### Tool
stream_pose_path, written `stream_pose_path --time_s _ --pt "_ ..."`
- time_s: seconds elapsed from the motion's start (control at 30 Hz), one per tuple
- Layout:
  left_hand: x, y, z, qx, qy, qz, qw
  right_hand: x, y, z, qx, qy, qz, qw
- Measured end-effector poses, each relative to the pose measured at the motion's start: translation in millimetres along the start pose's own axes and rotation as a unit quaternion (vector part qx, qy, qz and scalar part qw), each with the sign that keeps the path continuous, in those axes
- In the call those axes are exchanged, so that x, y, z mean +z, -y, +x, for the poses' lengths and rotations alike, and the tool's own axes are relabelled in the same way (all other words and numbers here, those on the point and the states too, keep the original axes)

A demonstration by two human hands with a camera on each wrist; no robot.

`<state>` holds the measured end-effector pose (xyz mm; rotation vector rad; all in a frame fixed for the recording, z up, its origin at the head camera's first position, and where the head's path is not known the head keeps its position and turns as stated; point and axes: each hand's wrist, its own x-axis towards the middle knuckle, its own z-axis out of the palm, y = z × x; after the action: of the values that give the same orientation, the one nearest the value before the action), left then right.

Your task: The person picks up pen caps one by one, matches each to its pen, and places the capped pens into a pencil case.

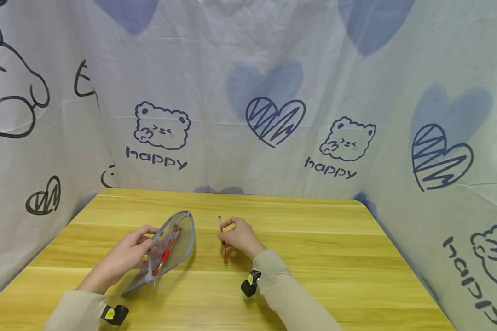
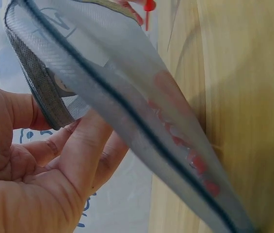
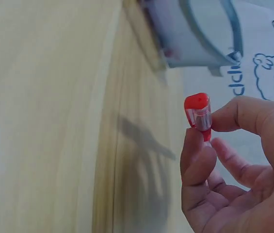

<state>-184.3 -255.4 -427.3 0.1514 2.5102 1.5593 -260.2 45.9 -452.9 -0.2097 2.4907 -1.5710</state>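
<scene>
My left hand (image 1: 122, 258) grips the edge of a translucent grey mesh pouch (image 1: 185, 241) with blue-grey trim, its mouth spread apart. Inside the pouch lie red pens (image 1: 168, 250), showing blurred through the mesh in the left wrist view. Thumb and fingers of my right hand (image 1: 241, 236) pinch a red pen (image 1: 224, 253) with a clear barrel, to the right of the pouch. In the right wrist view the pen's red end (image 3: 197, 102) points toward the camera, with the pouch (image 3: 195, 48) beyond it.
A wood-grain table (image 1: 314, 266) lies under both hands. White cloth curtains (image 1: 219, 138) printed with hearts and bears enclose its back and sides. Each forearm wears a small black camera (image 1: 250, 283) at the wrist.
</scene>
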Motion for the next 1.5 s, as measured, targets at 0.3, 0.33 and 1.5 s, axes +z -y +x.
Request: stream_pose_path --time_s 0.3,0.33,1.5 --pt "3.5 -1.6 1.5 -0.002 -0.001 -0.016 0.9999 5.1 14.8 -10.9 -0.018 0.001 0.082 0.9965" --pt "4.2 -1.5 1.7 -0.001 -0.001 -0.021 0.9998 6.6 17.1 -12.8 -0.019 0.002 0.089 0.9958" --pt "14.0 -3.6 5.3 0.010 -0.008 -0.045 0.9989 53.1 49.6 -41.8 -0.041 0.017 0.132 0.9903"
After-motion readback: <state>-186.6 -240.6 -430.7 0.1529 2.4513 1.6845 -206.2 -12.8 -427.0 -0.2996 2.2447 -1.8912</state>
